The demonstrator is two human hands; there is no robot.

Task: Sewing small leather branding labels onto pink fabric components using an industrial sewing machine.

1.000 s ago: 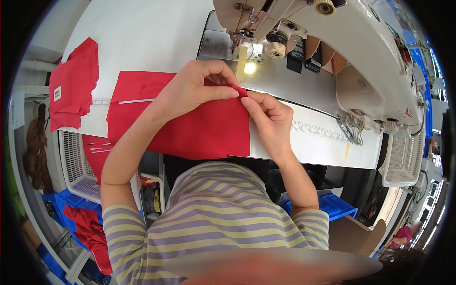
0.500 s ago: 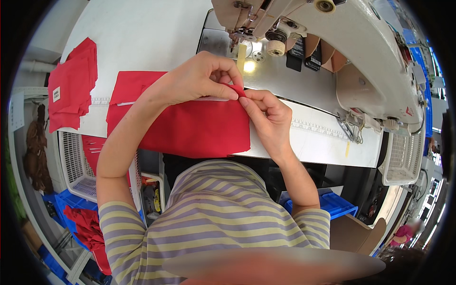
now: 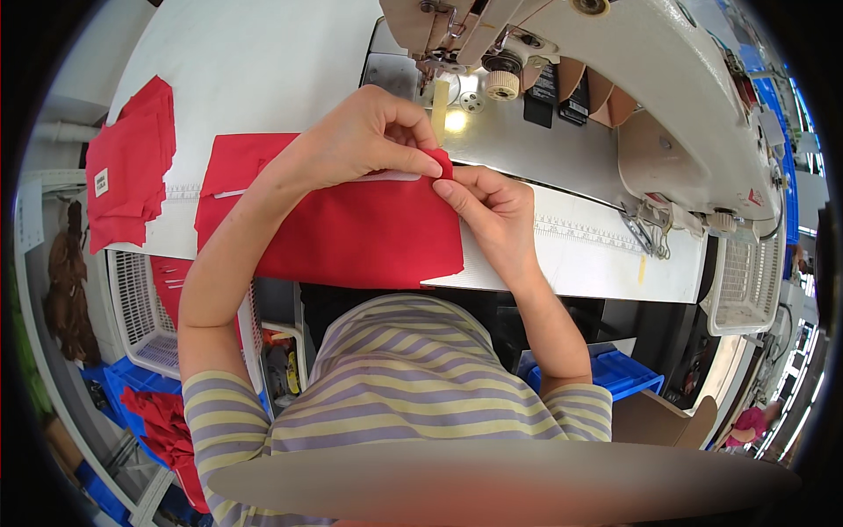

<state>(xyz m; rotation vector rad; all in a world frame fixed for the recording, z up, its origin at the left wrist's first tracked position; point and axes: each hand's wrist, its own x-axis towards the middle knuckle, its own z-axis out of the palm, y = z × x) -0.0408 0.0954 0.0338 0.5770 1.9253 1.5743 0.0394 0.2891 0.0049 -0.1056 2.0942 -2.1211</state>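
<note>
A large piece of red fabric (image 3: pixel 369 233) lies on the white table, its near edge hanging slightly over the front. Both hands pinch its upper right corner, just in front of the sewing machine (image 3: pixel 500 61). My left hand (image 3: pixel 373 140) is closed on the corner from the left, thumb against the cloth. From the right, my right hand (image 3: pixel 492 211) grips the same corner between thumb and fingers. A white strip (image 3: pixel 386 176) shows along the fabric's upper edge below my left hand; its kind I cannot tell.
Red cut pieces (image 3: pixel 132 167) with a small white label are stacked at the left. A ruler tape (image 3: pixel 580 230) runs along the table front, near small scissors (image 3: pixel 637 230) at the right. White baskets (image 3: pixel 145 307) stand below left, and a blue bin (image 3: pixel 623 373) below right.
The pinched corner now stands up a little more between my fingers. Both hands remain on it, with only a slight shift of the fingers.
</note>
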